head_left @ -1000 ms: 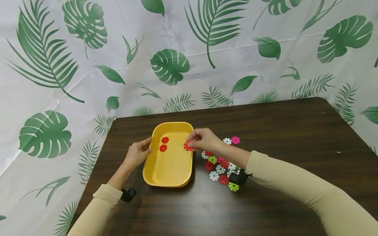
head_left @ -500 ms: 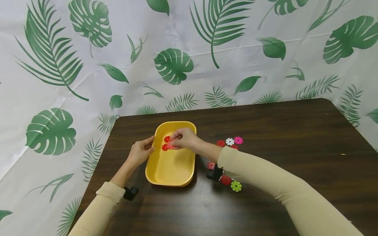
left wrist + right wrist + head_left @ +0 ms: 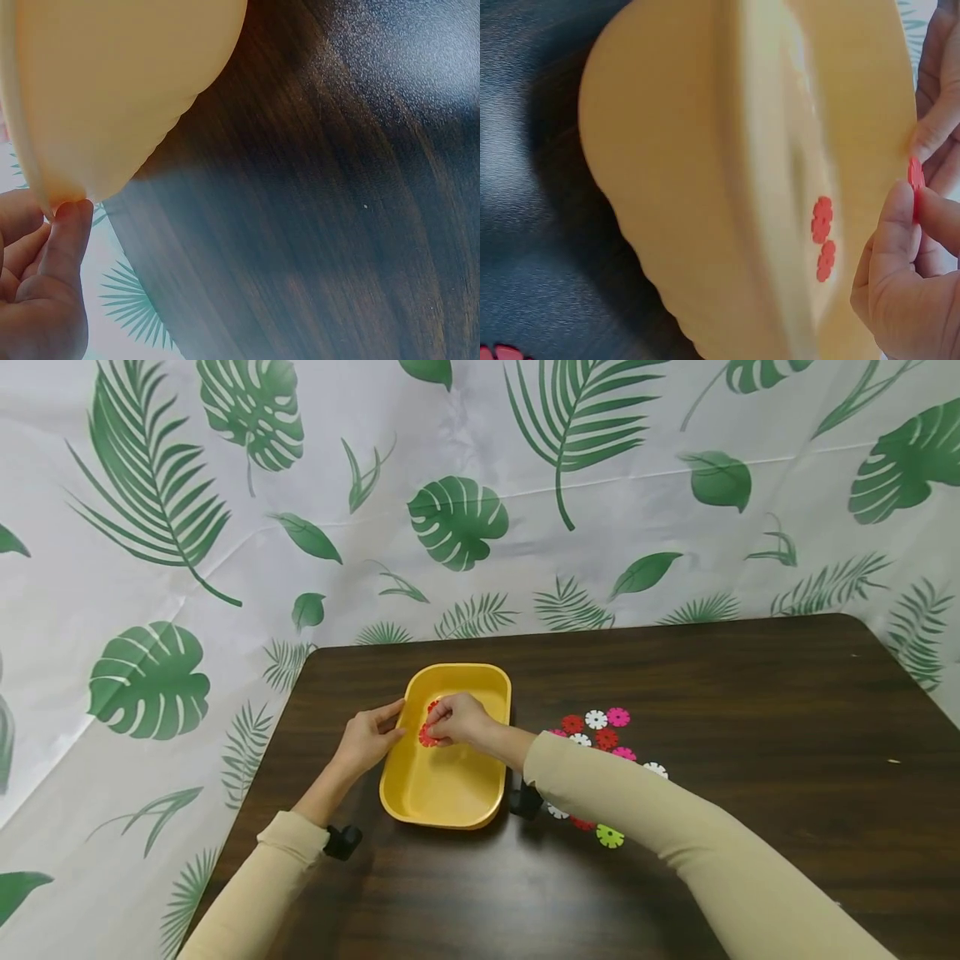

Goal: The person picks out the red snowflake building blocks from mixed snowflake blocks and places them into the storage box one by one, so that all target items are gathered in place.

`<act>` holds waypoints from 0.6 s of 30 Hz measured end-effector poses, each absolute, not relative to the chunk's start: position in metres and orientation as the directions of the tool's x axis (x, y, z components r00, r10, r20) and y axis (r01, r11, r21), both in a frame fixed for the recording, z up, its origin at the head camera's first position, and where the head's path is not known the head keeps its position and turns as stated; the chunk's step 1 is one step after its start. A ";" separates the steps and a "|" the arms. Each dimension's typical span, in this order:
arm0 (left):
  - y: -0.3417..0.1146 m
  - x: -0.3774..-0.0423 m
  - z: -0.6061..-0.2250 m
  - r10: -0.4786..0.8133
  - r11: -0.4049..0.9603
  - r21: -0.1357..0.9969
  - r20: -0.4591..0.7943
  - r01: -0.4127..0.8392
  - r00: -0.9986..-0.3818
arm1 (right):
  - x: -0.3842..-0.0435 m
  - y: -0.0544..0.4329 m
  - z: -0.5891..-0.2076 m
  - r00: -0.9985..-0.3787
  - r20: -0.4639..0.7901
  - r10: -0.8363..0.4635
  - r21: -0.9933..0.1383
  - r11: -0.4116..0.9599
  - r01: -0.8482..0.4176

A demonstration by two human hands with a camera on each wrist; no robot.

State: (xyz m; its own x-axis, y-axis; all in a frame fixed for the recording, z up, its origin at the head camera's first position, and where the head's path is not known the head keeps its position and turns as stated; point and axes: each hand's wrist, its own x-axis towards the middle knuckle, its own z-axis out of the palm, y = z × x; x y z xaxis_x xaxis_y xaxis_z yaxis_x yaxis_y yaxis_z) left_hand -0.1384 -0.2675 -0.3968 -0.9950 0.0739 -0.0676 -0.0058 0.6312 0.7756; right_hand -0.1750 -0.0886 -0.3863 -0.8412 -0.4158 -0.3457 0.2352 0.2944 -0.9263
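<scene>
A yellow plastic tray (image 3: 450, 789) with raised walls sits on the table. My left hand (image 3: 365, 742) grips its left rim, the thumb on one side of the wall and the fingers on the other, as the left wrist view also shows at the tray's edge. Inside the tray's outline, my right hand (image 3: 463, 720) pinches a small red notched plastic disc (image 3: 916, 178) between thumb and fingertips. Two more red discs (image 3: 822, 220) lie on the tray floor close together. From the head, my right fingers partly cover these red pieces.
Several notched discs in white, red, pink and lime green, including a lime green disc (image 3: 610, 836), lie right of the tray, partly under my right sleeve (image 3: 637, 793). The dark wooden table (image 3: 750, 718) meets a leaf-print cloth (image 3: 337, 552) behind.
My right hand has moved left from the tray's right rim to the red discs near its left side, carrying its red disc. The left hand keeps holding the rim.
</scene>
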 end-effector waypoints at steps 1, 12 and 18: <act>-0.268 -0.138 -0.397 0.076 0.630 0.776 -0.061 0.001 -0.995 | -0.175 -0.090 -0.386 -0.842 -0.347 -0.413 -0.925 0.297 0.235; -0.268 -0.143 -0.397 0.066 0.650 0.759 -0.106 -0.038 -0.992 | -0.184 -0.107 -0.390 -0.859 -0.367 -0.356 -0.895 0.388 0.222; -0.268 -0.141 -0.397 0.062 0.635 0.771 -0.109 -0.045 -0.992 | -0.191 -0.118 -0.395 -0.869 -0.375 -0.323 -0.858 0.477 0.193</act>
State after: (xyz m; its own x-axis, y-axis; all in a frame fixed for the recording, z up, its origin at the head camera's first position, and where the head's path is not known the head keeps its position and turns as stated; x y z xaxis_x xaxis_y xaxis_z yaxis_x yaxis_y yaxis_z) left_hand -0.1410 -0.2681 -0.3968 -0.9920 0.0622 -0.1094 -0.0452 0.6355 0.7708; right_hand -0.1915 -0.1178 -0.3949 -0.8689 -0.3231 -0.3750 0.1928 0.4769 -0.8575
